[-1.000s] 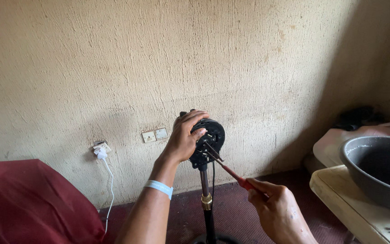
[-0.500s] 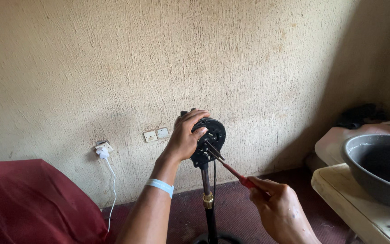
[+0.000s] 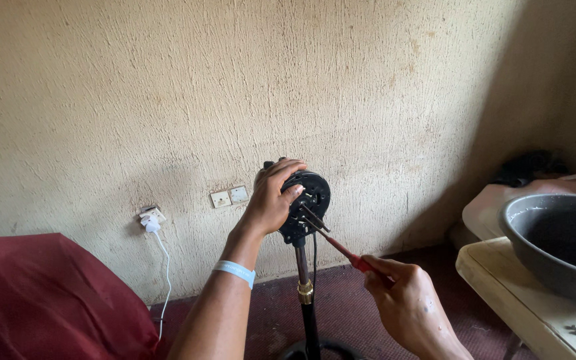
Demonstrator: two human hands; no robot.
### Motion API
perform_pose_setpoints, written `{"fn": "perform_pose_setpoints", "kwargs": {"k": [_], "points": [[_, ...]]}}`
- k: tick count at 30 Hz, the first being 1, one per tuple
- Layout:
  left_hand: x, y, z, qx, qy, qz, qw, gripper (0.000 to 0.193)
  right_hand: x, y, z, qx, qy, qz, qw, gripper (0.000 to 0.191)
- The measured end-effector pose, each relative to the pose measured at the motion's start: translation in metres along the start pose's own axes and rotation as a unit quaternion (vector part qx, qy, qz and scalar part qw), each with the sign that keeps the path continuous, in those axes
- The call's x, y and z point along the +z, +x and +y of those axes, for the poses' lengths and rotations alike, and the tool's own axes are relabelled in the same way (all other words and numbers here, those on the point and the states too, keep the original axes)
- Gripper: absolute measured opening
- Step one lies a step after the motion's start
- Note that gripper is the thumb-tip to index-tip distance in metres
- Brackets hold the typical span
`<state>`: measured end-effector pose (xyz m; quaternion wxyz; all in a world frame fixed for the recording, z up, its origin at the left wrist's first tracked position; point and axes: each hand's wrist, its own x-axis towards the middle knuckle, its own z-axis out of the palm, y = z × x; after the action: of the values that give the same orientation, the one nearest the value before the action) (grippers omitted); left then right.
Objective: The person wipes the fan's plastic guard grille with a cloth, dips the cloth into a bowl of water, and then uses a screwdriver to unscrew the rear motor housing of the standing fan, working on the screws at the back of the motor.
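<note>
I see my left hand [image 3: 271, 200] clasping the round black motor head [image 3: 307, 203] that tops the thin dark metal stand pole [image 3: 307, 293], in front of the rough beige plaster wall [image 3: 168, 100]. My right hand [image 3: 411, 310], below and to the right of that motor head, is clenched around the red-handled screwdriver [image 3: 341, 248], its tip touching the head's face. A grey plastic basin [image 3: 558, 243] sits well to the right of the motor head.

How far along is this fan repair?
Done, it seems: the fan motor stands bare on its pole, no blades or guard in view. In hand: the left hand grips the motor while the right hand holds a red-handled screwdriver tip at its face. Left: whatever that screw holds; I can't tell more.
</note>
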<state>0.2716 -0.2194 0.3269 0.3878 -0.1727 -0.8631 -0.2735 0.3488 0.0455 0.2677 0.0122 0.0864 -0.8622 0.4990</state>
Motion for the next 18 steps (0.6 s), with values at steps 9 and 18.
{"fn": "perform_pose_setpoints", "kwargs": {"k": [9, 18], "points": [[-0.004, 0.001, 0.002, -0.019, -0.005, -0.02, 1.0, 0.071, -0.001, 0.005, 0.0, -0.048, 0.034, 0.035, 0.998, 0.039], [-0.012, 0.006, -0.015, -0.032, 0.056, 0.033, 0.997, 0.107, -0.011, 0.015, -0.003, 0.099, 0.231, -0.029, 0.968, 0.028]]}}
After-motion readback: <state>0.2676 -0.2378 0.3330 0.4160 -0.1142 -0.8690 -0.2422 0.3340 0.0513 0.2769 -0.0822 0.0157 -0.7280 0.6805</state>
